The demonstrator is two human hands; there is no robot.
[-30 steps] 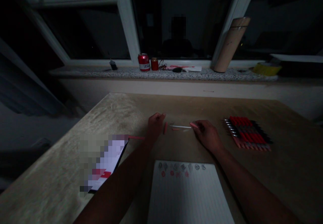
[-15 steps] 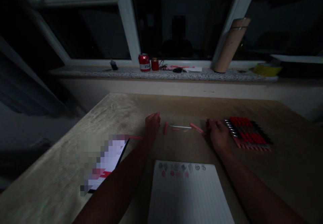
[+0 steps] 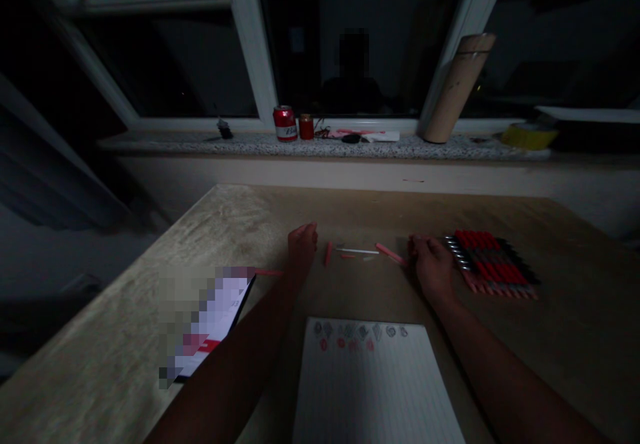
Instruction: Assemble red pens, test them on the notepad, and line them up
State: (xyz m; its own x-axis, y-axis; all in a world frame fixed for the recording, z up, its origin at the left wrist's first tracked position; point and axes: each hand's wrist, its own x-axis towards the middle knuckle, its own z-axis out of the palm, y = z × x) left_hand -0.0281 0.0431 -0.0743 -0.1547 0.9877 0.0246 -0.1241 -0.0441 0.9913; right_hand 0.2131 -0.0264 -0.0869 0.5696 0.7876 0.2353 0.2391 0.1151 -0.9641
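Pieces of a pink pen lie loose in the middle of the tabletop [image 3: 375, 217]: one pink barrel [image 3: 391, 254], one short pink tube [image 3: 328, 254] at nine o'clock from it, and between them one thin white rod [image 3: 357, 251] with one small pink piece [image 3: 348, 256] just below. From where I stand, the left hand [image 3: 303, 241] is at nine o'clock, beside the short tube, fingers curled in; I cannot tell whether it has hold of anything. The right hand [image 3: 430, 259] is at three o'clock, near the barrel's lower end, fingers loosely bent, its grip hidden from me.

Further out at three o'clock sits a packed row of pens [image 3: 493, 264] in red, black and pink, too dim to count. At six o'clock is one lined pad [image 3: 373, 391], with four red doodles under a row of dark ones. At eight o'clock one lit screen [image 3: 220, 317] shows a red patch; its text is unreadable.

On the windowsill [image 3: 250, 144], one red can [image 3: 285, 124] and one small red jar [image 3: 307, 127] stand at eleven o'clock, contents hidden. The can's white band carries script starting with B. One tall tan flask [image 3: 459, 91] is at one o'clock.
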